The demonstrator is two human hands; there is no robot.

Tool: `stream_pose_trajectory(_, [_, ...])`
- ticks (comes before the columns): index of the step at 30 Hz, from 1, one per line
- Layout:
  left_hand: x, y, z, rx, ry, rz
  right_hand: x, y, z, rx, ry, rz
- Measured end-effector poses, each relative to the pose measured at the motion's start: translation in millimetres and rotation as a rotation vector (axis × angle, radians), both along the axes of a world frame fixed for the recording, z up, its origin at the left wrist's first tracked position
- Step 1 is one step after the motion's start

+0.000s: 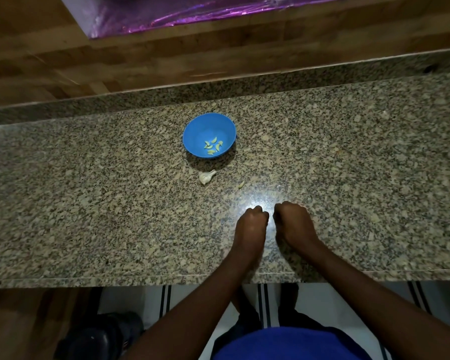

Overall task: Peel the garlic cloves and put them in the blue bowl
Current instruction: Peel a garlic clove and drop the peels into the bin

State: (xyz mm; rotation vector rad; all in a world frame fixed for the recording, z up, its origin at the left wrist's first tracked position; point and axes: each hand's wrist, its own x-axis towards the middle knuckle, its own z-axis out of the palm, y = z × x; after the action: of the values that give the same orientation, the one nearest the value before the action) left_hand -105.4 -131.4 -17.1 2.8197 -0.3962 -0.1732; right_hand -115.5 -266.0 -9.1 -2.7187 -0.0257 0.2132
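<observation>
Blue bowl: we see it well beyond our hands and to their left, with several peeled cloves lying in its bottom.
Garlic head: just this side of the bowl, between it and our hands; light, papery and brittle, so we judge it best pinched at the stem end and split by thumb.
Loose clove: nearer our left hand; small, firm and slick once bared, so we would nip the skin at its tip.
Left hand: fingers curled under; whether they hold a clove we cannot tell.
Right hand: curled likewise, just beside the left, its contents hidden.
</observation>
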Motion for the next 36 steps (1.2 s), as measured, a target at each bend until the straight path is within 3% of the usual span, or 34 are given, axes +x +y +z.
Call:
stream_pose_trajectory(2, [-1, 18, 0, 0.007, -0.019, 0.048, 3, -1, -4, 0.094, -0.006, -0.082])
stream_pose_trajectory(6, [-8, 54, 1, -0.110, -0.035, 0.230, -8, 15, -3, 0.490, 0.046, -0.271])
stream_pose_trajectory(8, [-19, 57, 10, -0.343, 0.124, 0.373, -14, 26, -6, 0.710, 0.199, -0.420])
stream_pose_trajectory(10, [-29, 59, 20, -0.710, 0.345, 0.636, -15, 36, -8, 0.883, 0.326, -0.523])
stream_pose_trajectory(12, [-37, 67, 30, -1.091, 0.517, 0.883, -9, 49, -3, 0.898, 0.343, -0.492])
stream_pose_trajectory(14, [-44, 85, 38, -1.252, 0.540, 0.998, -3, 66, 11, 0.896, 0.318, -0.388])
stream_pose_trajectory(20, [-75, 165, 76, -1.711, 0.343, 1.143, -1, 158, 59, 1.018, 0.385, -0.118])
stream_pose_trajectory(25, [-123, 259, 93, -1.956, 0.087, 1.211, -27, 265, 84, 1.056, 0.500, 0.093])
stream_pose_trajectory(30, [-201, 372, 93, -2.051, -0.140, 1.276, -77, 397, 83, 1.004, 0.577, 0.247])
stream_pose_trajectory(36, [-310, 512, 64, -2.077, -0.268, 1.419, -162, 562, 54, 0.892, 0.627, 0.403])
